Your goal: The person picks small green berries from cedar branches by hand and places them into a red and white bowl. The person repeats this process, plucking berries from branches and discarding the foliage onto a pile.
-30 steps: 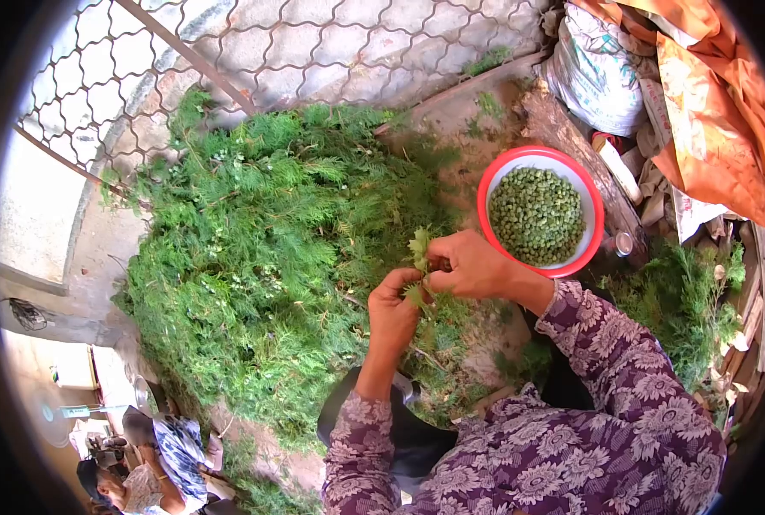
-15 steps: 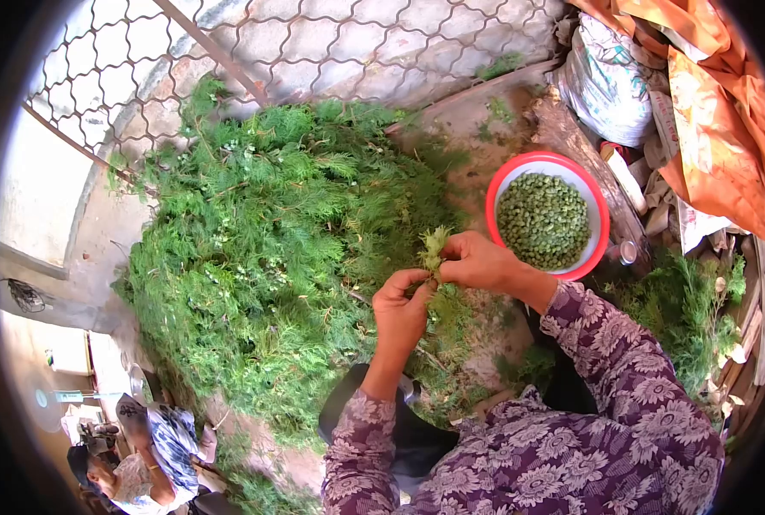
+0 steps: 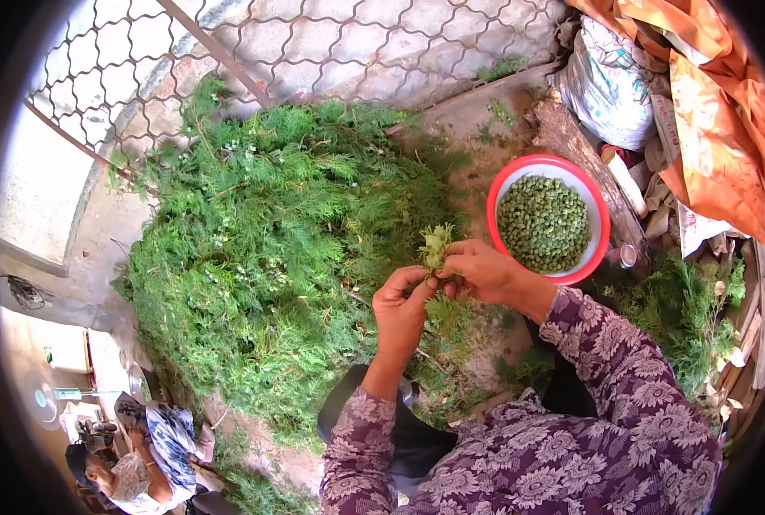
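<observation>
With the leafy sprig as the centre of my clock, two people sit far off at 8 o'clock, and the big heap of feathery green branches spreads at 9, below the wire mesh at 11. At 7 o'clock my left hand is closed, thumb and forefinger pinching the sprig's lower end. The sprig itself stands up out of the pinch, over the heap's right edge, its tip towards 12 and its long axis running roughly 12 to 6. I judge it very light, soft and springy at the leaves, a bit stiffer at the stem, hardly slippery but easily bruised or torn, so I'd take hold low on the stem with the fingertips. At 4 o'clock my right hand is closed too, fingertips bunched against the sprig's right side; just what they nip there is hidden from me. Beside that hand at 3 sits the red-rimmed bowl, holding small green pieces, with a rough log beyond it, a white sack between 1 and 2, orange sheeting at 2 and a smaller green clump between 3 and 4
</observation>
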`<state>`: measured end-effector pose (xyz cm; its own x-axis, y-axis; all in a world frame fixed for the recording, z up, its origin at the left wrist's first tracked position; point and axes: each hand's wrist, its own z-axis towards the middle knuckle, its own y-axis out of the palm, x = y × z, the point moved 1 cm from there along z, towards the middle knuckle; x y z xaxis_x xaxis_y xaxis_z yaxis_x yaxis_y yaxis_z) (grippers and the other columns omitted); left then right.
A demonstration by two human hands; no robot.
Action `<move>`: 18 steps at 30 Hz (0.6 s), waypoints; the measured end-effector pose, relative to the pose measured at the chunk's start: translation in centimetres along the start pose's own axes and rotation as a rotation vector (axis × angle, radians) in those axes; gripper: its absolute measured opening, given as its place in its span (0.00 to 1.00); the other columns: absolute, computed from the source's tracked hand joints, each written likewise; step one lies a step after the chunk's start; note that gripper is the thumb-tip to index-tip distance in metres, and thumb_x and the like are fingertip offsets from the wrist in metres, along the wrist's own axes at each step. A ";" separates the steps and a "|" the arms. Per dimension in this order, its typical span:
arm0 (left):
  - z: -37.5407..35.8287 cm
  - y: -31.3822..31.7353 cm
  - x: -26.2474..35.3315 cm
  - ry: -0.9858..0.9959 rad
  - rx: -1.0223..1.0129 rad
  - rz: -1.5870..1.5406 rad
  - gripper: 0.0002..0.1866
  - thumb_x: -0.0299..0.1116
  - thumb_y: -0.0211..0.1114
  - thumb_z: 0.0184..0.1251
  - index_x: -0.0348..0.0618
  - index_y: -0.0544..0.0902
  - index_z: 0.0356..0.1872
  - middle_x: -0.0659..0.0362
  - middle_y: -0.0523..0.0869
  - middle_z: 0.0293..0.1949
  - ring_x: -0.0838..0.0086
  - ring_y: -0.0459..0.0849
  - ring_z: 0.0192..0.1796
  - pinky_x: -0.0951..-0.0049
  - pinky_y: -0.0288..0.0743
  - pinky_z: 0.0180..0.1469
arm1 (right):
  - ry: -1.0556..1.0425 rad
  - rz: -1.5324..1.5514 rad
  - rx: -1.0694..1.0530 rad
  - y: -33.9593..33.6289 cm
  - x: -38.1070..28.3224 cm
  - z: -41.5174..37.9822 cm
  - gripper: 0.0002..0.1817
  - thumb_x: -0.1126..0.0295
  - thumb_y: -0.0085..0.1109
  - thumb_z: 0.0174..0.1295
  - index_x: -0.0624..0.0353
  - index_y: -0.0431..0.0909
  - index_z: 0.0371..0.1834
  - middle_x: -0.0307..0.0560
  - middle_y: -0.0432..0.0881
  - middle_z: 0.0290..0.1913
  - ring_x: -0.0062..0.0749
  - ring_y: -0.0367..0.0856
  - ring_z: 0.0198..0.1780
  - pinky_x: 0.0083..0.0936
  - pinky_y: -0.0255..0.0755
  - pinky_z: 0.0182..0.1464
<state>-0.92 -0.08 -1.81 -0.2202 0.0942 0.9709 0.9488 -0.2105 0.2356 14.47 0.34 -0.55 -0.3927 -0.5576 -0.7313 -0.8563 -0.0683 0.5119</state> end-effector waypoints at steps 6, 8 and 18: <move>0.1 -0.8 1.0 -0.175 0.064 -0.266 0.05 0.22 0.60 0.58 0.42 0.76 0.35 0.62 0.81 0.29 0.77 0.78 0.27 0.78 0.71 0.24 | -0.125 0.243 -0.077 -2.2 -2.4 -0.6 0.05 0.77 0.50 0.51 0.58 0.71 0.32 0.45 0.77 0.32 0.23 0.75 0.25 0.15 0.64 0.19; 0.1 -0.5 1.1 -0.206 0.097 -0.273 0.07 0.23 0.61 0.57 0.43 0.75 0.37 0.62 0.80 0.29 0.76 0.78 0.27 0.78 0.70 0.23 | -0.151 0.277 -0.132 -2.6 -3.0 -0.8 0.06 0.79 0.49 0.51 0.58 0.71 0.33 0.45 0.77 0.33 0.23 0.76 0.26 0.14 0.64 0.19; 0.0 0.6 1.6 -0.204 -0.011 -0.178 0.06 0.28 0.61 0.60 0.41 0.78 0.37 0.66 0.79 0.28 0.83 0.76 0.28 0.80 0.75 0.28 | -0.216 0.146 -0.279 -2.2 -4.3 -1.7 0.05 0.70 0.53 0.60 0.57 0.73 0.36 0.40 0.77 0.31 0.18 0.75 0.27 0.11 0.61 0.18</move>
<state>-0.72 -0.04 -0.15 -0.3317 0.3246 0.8858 0.8967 -0.1832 0.4029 18.62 1.48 2.22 -0.5908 -0.3933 -0.7044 -0.6735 -0.2402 0.6990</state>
